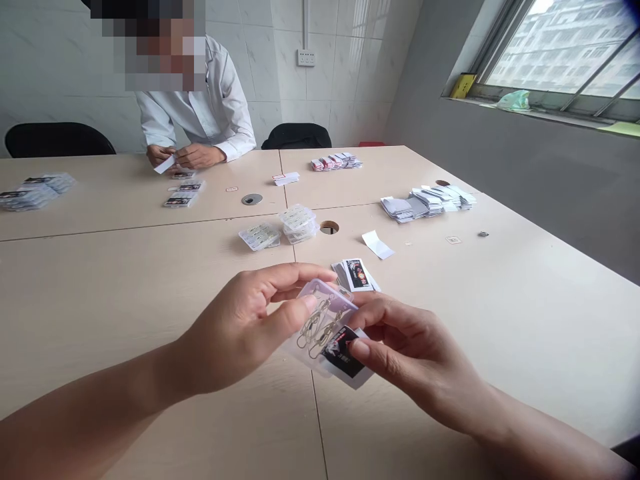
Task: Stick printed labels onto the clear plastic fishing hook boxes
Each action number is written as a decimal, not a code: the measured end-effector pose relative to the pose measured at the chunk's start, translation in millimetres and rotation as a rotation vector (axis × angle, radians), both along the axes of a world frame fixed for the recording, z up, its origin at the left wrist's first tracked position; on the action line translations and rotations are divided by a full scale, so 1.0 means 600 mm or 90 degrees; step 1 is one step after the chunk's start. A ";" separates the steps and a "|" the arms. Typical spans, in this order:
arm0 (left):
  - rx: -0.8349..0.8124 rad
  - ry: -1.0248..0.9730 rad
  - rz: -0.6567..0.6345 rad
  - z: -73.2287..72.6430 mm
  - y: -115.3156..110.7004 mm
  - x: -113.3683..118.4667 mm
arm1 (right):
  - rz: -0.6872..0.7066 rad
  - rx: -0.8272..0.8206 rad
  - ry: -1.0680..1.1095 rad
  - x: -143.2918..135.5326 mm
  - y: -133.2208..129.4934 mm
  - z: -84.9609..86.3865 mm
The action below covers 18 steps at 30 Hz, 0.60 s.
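Observation:
Above the near table, my left hand [255,327] grips a clear plastic box [305,327] by its left side, thumb on top. Metal hooks with wire and swivels [325,327] show inside the box. Between the thumb and fingers of my right hand [410,347] is a black-and-white printed card [345,357], held against the box's lower right part. The right fingers also reach the box's right edge. Just beyond my hands lies a small pile of similar printed cards [357,275]. The undersides of the box and card are hidden.
Stacked clear boxes [299,223] lie ahead, near a round table hole [329,228]. Folded white papers [430,203] form a row at right, with a loose white slip [378,245] nearer. Across the table [150,287], a co-worker's hands [200,155] hold a white slip by more boxes [185,193].

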<state>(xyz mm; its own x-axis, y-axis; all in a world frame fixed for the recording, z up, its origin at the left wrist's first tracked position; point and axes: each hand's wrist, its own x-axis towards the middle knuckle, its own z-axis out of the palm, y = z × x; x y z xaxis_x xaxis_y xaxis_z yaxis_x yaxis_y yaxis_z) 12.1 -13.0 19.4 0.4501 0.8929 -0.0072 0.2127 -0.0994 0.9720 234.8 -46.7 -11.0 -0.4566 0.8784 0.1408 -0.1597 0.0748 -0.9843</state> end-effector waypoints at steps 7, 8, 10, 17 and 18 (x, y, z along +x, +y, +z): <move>0.184 0.080 0.034 0.009 -0.006 0.009 | -0.038 0.195 -0.105 -0.003 -0.003 -0.002; 0.188 0.068 0.026 0.008 -0.006 0.008 | -0.041 0.226 -0.114 -0.004 -0.003 -0.003; 0.191 0.051 0.010 0.005 -0.005 0.007 | -0.052 0.282 -0.129 -0.004 -0.004 -0.005; 0.210 0.040 -0.004 -0.003 -0.002 0.002 | -0.079 0.365 -0.186 -0.007 -0.004 -0.007; 0.208 0.042 0.000 -0.003 -0.002 0.002 | -0.080 0.370 -0.190 -0.007 -0.004 -0.007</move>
<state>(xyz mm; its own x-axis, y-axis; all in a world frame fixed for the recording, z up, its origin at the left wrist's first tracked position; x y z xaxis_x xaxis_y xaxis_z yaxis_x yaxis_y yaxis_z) 13.1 -14.3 17.4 0.4581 0.8528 0.2507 0.2735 -0.4036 0.8731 230.4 -49.3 -15.5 -0.4490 0.7462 0.4914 0.1578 0.6076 -0.7784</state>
